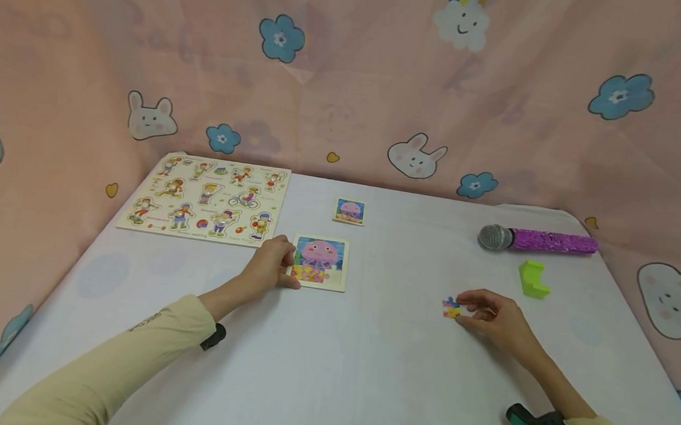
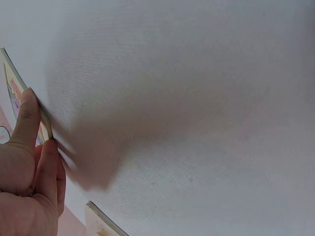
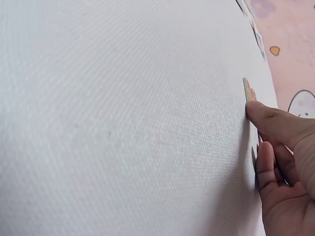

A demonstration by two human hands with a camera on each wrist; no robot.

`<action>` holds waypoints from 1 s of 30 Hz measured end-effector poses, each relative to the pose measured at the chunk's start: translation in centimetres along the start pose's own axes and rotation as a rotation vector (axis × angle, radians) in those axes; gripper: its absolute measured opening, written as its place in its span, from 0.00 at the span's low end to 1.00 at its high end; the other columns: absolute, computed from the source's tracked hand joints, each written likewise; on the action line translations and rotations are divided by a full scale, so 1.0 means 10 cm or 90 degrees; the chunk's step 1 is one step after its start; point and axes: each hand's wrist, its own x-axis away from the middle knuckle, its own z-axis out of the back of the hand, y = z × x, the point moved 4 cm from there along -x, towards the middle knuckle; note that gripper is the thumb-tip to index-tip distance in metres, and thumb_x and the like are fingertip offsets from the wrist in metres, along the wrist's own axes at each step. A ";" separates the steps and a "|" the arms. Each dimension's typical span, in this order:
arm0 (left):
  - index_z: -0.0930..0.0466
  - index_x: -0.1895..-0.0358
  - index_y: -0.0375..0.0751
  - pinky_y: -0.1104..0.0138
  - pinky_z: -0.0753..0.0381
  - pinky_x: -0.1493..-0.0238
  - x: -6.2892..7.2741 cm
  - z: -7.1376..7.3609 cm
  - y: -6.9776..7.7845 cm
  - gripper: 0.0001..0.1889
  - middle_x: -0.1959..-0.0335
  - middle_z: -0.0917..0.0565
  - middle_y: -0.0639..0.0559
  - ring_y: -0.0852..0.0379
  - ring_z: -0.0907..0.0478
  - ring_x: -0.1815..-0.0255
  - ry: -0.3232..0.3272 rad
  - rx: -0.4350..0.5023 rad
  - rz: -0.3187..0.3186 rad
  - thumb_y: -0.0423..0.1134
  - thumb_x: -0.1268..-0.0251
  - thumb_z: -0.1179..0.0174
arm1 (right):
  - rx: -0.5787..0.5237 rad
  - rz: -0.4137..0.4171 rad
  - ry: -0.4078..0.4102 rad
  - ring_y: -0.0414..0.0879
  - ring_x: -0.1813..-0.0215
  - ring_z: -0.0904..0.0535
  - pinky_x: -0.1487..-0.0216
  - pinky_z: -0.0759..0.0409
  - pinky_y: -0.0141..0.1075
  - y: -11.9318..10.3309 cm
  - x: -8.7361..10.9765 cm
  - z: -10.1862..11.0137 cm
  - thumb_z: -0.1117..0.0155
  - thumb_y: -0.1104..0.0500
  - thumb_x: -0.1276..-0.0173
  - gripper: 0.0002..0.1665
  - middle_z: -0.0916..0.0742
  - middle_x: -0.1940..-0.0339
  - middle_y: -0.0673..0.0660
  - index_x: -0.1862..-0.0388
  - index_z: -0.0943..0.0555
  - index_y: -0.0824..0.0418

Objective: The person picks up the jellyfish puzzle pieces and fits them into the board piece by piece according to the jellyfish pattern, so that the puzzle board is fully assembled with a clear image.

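White cloth covers the tabletop [image 1: 366, 370], where the left hand [image 1: 271, 263] pinches the left edge of a jellyfish puzzle tray [image 1: 321, 263] lying near the middle. Toward the right edge, the right hand [image 1: 495, 316] grips a small loose puzzle piece [image 1: 451, 308] between thumb and fingertips against the cloth. Behind it lie a green block [image 1: 533, 279] and a purple microphone [image 1: 538, 241]; a sports peg puzzle board [image 1: 207, 198] sits at the far left corner.
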 end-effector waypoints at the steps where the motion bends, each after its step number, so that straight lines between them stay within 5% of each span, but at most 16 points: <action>1: 0.28 0.74 0.30 0.70 0.35 0.73 0.00 0.00 0.00 0.20 0.74 0.31 0.46 0.56 0.35 0.73 -0.001 0.003 0.002 0.33 0.63 0.22 | 0.001 0.005 0.000 0.36 0.60 0.23 0.61 0.24 0.23 0.00 0.00 0.00 0.28 0.63 0.42 0.20 0.15 0.55 0.63 0.51 0.20 0.68; 10: 0.28 0.73 0.30 0.71 0.36 0.74 0.00 0.01 -0.01 0.20 0.74 0.32 0.46 0.56 0.35 0.73 -0.002 0.016 0.005 0.32 0.63 0.22 | -0.114 -0.010 -0.022 0.35 0.57 0.19 0.57 0.22 0.24 -0.02 0.00 0.06 0.30 0.64 0.40 0.24 0.18 0.51 0.68 0.47 0.24 0.72; 19: 0.28 0.74 0.30 0.70 0.35 0.73 -0.01 0.01 0.00 0.20 0.73 0.31 0.46 0.56 0.35 0.73 -0.003 0.018 0.009 0.32 0.64 0.22 | -0.222 -0.034 -0.038 0.35 0.58 0.18 0.56 0.21 0.26 -0.06 -0.06 -0.05 0.27 0.66 0.44 0.28 0.16 0.56 0.50 0.46 0.26 0.76; 30: 0.28 0.74 0.30 0.70 0.36 0.73 0.00 0.00 0.00 0.20 0.73 0.31 0.45 0.56 0.35 0.73 -0.002 0.016 0.002 0.32 0.64 0.22 | -0.294 -0.009 -0.040 0.37 0.59 0.17 0.56 0.20 0.29 -0.20 -0.22 -0.28 0.30 0.73 0.46 0.27 0.16 0.57 0.54 0.48 0.28 0.80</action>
